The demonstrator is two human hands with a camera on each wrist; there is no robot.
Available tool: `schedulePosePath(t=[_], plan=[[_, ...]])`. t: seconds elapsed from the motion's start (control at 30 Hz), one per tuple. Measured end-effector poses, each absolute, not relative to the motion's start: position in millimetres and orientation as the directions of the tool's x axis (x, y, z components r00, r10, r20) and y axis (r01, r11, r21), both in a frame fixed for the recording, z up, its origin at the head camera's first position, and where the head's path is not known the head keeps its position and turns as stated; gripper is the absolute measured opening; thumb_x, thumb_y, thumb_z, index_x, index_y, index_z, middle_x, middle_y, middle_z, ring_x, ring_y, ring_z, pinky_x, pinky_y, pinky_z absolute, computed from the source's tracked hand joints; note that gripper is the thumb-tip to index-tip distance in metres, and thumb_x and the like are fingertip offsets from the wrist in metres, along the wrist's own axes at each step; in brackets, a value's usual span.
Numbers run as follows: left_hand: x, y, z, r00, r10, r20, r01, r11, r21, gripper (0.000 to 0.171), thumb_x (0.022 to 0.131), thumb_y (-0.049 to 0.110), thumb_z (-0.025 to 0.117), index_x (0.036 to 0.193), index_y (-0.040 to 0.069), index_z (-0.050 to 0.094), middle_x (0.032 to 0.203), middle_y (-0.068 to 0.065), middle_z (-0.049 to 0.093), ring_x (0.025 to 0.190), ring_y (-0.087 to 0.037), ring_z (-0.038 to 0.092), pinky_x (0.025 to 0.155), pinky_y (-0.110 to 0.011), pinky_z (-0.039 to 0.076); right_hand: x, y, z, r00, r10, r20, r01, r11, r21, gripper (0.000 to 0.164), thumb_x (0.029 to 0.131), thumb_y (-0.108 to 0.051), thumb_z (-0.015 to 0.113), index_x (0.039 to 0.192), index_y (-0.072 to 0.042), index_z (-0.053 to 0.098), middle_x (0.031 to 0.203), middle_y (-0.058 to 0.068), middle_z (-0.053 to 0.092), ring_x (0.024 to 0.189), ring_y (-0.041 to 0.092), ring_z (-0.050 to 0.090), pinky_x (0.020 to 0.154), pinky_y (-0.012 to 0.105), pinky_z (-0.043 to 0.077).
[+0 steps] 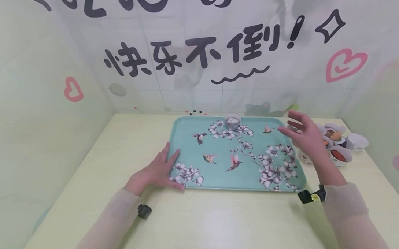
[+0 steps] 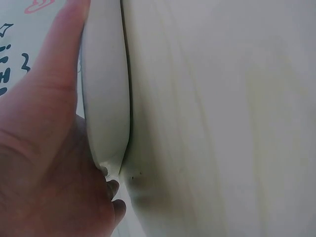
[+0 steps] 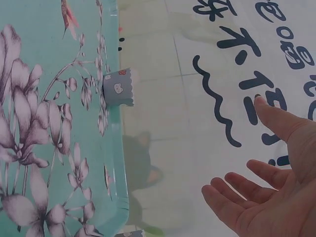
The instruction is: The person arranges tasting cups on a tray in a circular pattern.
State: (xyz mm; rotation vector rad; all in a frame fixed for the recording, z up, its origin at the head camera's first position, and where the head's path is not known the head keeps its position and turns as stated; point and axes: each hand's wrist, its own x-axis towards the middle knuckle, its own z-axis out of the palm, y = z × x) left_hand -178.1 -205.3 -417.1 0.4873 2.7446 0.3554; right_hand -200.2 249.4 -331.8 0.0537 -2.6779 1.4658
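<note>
A light-blue tray printed with flowers and birds lies on the table. My left hand rests at its front left corner, fingers spread along the left side and thumb at the front edge. The tray's pale rim runs beside the thumb in the left wrist view. Near the back edge of the tray stands a small grey paper cup with a scalloped rim and white contents. My right hand is raised by the tray's back right corner, fingers apart and holding nothing. It partly hides the cups behind it.
Several small paper cups, one with red contents and one pale and tipped, crowd together right of the tray. A wall sheet with black lettering rises behind the table.
</note>
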Motion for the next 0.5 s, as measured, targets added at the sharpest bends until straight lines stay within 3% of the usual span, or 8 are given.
schedulePosePath(t=[0.13,0.2,0.5], plan=[[-178,-206,-417,-0.886,0.372,-0.276,0.288,0.91,0.299,0.136,0.064,0.074,0.077,0.162,0.012,0.006,0.164,-0.026,-0.019,0.152,-0.052,0.001,0.122,-0.065,0.023,-196,260,-332,-0.996,0.026,0.086,-0.058,0.544,-0.837,0.08,0.094,-0.039,0.067,0.157,-0.01,0.027,0.16,0.019,0.034,0.143,0.04,0.041,0.098,0.011,0.05],[-178,-206,-417,-0.886,0.372,-0.277,0.29,0.91,0.295,0.136,0.064,0.074,0.077,0.162,0.013,0.006,0.164,-0.025,-0.019,0.152,-0.051,0.001,0.122,-0.064,0.023,-194,265,-333,-0.996,0.028,0.089,-0.059,0.541,-0.839,0.079,0.095,-0.038,0.067,0.157,-0.009,0.027,0.159,0.019,0.034,0.143,0.041,0.04,0.089,0.001,0.046],[-176,-205,-412,-0.885,0.372,-0.279,0.284,0.908,0.31,0.135,0.065,0.072,0.079,0.162,0.011,0.006,0.164,-0.026,-0.019,0.152,-0.053,0.002,0.122,-0.065,0.023,-188,284,-338,-0.991,0.061,0.117,-0.06,0.583,-0.81,0.077,0.095,-0.035,0.067,0.156,-0.007,0.029,0.158,0.023,0.036,0.141,0.044,0.041,0.082,-0.005,0.043]])
